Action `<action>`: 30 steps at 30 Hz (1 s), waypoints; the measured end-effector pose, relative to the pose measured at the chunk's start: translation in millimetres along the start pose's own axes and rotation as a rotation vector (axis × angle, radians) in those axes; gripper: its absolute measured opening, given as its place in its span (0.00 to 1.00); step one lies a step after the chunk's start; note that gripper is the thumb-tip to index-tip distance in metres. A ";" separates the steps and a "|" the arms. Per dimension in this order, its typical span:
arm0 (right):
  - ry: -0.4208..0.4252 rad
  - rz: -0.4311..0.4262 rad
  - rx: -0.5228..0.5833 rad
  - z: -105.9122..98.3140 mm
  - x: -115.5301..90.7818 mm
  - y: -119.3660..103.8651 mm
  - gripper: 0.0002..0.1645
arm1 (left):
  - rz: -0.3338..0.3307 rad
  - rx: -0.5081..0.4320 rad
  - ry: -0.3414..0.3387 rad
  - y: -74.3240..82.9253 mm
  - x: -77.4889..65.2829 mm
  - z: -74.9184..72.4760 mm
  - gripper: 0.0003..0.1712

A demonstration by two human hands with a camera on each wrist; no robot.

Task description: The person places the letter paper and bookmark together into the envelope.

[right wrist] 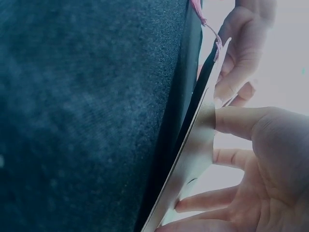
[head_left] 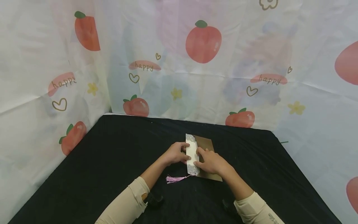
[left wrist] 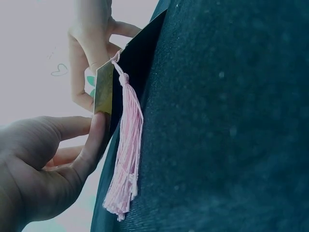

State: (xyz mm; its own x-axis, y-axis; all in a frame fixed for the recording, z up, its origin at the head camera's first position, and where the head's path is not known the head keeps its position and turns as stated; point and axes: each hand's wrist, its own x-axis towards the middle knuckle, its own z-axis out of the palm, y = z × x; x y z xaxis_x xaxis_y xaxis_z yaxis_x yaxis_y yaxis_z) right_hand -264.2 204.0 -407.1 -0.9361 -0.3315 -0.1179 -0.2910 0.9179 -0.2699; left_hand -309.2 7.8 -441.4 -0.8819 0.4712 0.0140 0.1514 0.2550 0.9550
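A folding card lies on the black cloth, with a narrow white strip (head_left: 192, 151) bearing silver lace-patterned ends beside a brown panel (head_left: 205, 143). From its near corner trails a pink tassel (left wrist: 126, 150). My left hand (head_left: 176, 153) pinches the strip's left edge between thumb and fingers; in the left wrist view the thumb rests against its gold-coloured edge face (left wrist: 103, 92). Over the panel, my right hand (head_left: 211, 161) sets its thumb and index fingertips on the strip's right side. Seen from the right wrist, its fairly straight fingers (right wrist: 234, 157) touch the card.
A black cloth (head_left: 112, 174) covers the table around the card. White curtains (head_left: 167, 40) printed with fruit, hearts and flowers stand behind and on both sides.
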 end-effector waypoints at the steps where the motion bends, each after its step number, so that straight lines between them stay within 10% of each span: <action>1: 0.001 0.002 0.000 0.3 0.0 0.2 0.25 | 0.001 -0.003 0.000 0.2 0.0 0.4 0.36; 30: 0.024 -0.027 -0.002 2.2 -0.6 3.5 0.24 | -0.038 -0.117 -0.019 0.6 -1.2 5.0 0.34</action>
State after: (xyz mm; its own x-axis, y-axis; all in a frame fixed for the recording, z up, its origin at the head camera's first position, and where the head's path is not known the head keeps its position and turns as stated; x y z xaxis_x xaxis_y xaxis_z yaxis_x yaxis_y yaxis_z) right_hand -264.2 206.9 -410.0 -0.9323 -0.3509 -0.0875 -0.3168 0.9091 -0.2704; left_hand -305.8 11.6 -442.4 -0.8773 0.4792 -0.0272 0.0642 0.1734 0.9828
